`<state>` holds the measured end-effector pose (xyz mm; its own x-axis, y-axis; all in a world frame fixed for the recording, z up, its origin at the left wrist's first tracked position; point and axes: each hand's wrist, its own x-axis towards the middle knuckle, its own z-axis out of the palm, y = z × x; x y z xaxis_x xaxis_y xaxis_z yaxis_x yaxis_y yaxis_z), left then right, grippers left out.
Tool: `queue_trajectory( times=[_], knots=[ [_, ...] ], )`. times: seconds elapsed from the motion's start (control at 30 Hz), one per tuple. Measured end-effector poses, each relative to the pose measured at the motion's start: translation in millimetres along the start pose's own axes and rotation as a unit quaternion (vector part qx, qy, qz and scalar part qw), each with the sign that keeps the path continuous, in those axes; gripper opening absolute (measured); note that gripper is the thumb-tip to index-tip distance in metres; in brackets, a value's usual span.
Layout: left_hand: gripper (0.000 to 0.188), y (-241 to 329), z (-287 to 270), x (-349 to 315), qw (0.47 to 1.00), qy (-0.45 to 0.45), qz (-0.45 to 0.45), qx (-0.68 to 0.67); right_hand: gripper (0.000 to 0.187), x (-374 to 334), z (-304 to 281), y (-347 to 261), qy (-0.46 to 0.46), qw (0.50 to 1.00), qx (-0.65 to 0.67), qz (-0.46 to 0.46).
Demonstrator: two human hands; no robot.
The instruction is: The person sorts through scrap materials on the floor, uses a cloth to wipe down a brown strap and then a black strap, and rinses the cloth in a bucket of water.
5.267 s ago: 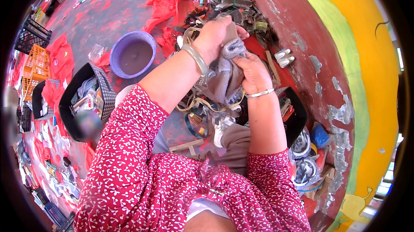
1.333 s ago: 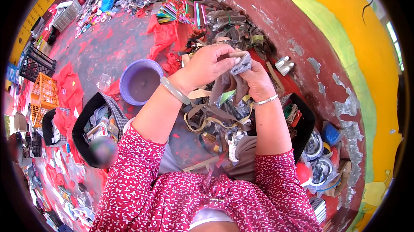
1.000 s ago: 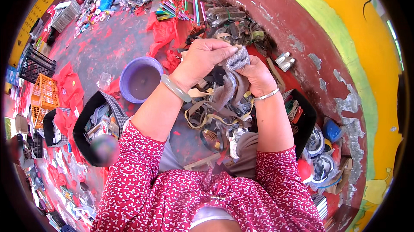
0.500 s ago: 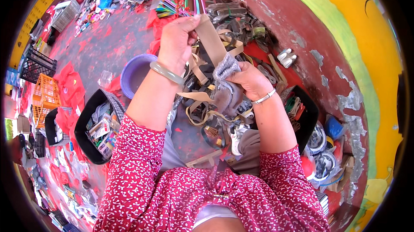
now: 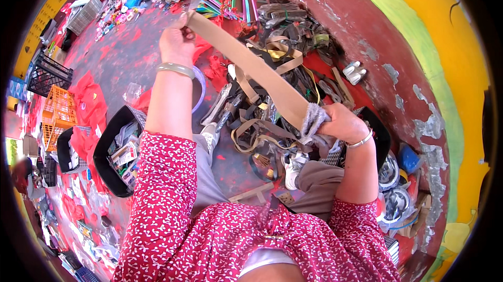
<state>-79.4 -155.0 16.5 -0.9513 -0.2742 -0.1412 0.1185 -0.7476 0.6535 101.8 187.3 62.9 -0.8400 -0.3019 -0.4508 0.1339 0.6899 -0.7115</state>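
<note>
My left hand (image 5: 177,42) pinches one end of a wide tan strap (image 5: 246,64), raised at the upper left. The strap runs taut and slanting down to my right hand (image 5: 343,123). A grey cloth (image 5: 314,121) is bunched in my right fingers and wraps round the strap's lower end. Below the strap, a heap of tan and dark straps (image 5: 262,133) lies on the floor between my feet and beyond.
A purple bucket (image 5: 201,89) is partly hidden behind my left forearm. At the left stand a black bin of small packages (image 5: 116,148) and an orange crate (image 5: 56,112). Another black bin (image 5: 380,135) is beside my right arm. A peeling red wall (image 5: 387,67) rises at the right.
My left hand has moved left, and my right hand has moved right and down with the cloth. Much more of the strap now stretches between them.
</note>
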Motion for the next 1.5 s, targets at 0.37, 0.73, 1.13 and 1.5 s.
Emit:
queue_trajectory(
  times=[0.37,0.73,1.13,1.5],
  knots=[
    [0.042,-83.7,37.2,-64.3,0.953,-0.109,-0.253,0.126,0.029,54.5,9.0,21.4,0.087,0.787,0.594,-0.146],
    [0.033,-114.1,68.0,-134.7,0.848,-0.292,-0.443,0.014,0.025,81.3,18.4,14.1,0.048,0.771,0.624,-0.118],
    [0.022,-92.0,81.1,-136.3,0.945,-0.227,-0.218,0.088,0.024,78.2,25.9,-5.7,-0.038,0.803,0.590,-0.077],
    [0.016,-88.7,66.9,-98.6,0.967,-0.197,-0.098,0.128,0.018,37.0,43.6,-26.9,-0.077,0.881,0.458,-0.094]
  ],
)
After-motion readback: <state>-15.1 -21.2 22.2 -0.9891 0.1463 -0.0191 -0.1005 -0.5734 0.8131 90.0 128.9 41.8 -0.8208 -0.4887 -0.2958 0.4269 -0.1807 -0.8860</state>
